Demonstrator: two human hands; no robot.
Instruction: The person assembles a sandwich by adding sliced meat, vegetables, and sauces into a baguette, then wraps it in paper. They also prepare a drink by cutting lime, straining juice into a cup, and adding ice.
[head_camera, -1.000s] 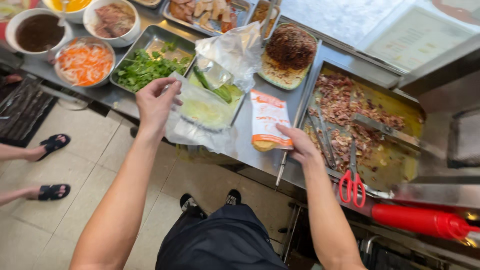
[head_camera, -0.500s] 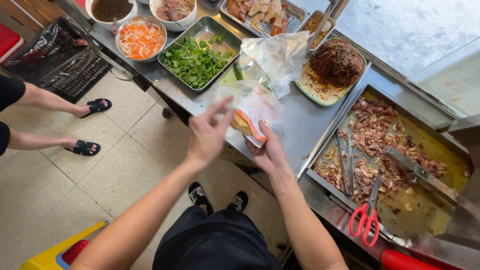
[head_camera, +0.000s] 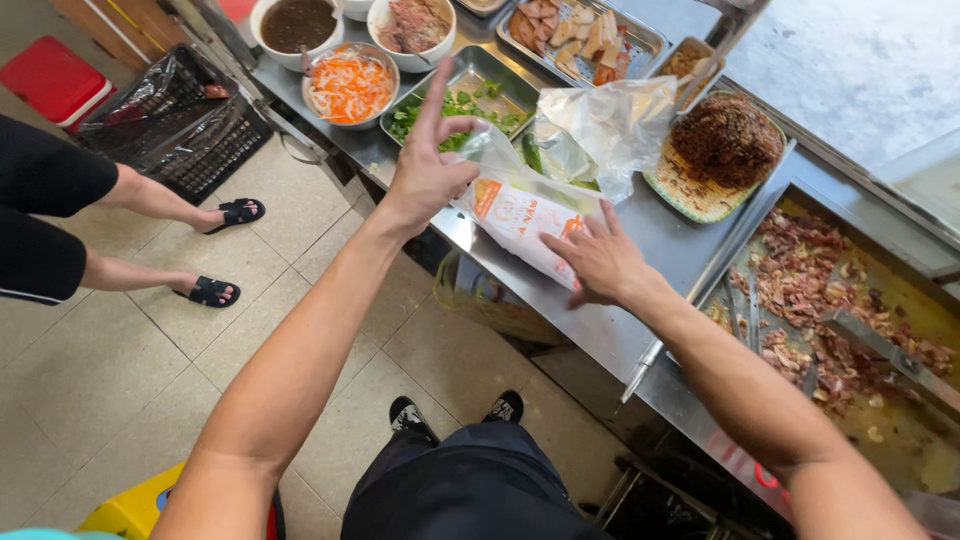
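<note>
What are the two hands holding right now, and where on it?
Both hold the white-and-orange paper sandwich wrapper: the left hand has its grip on the clear plastic bag at the upper end, the right hand on the lower end.

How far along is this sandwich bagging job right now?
Done, it seems: the sandwich sits in its white-and-orange paper sleeve. In hand: the left hand pinches a clear plastic bag at the sleeve's upper end, while the right hand steadies its lower end above the steel counter. Left: the sleeve is not visibly inside the bag.
</note>
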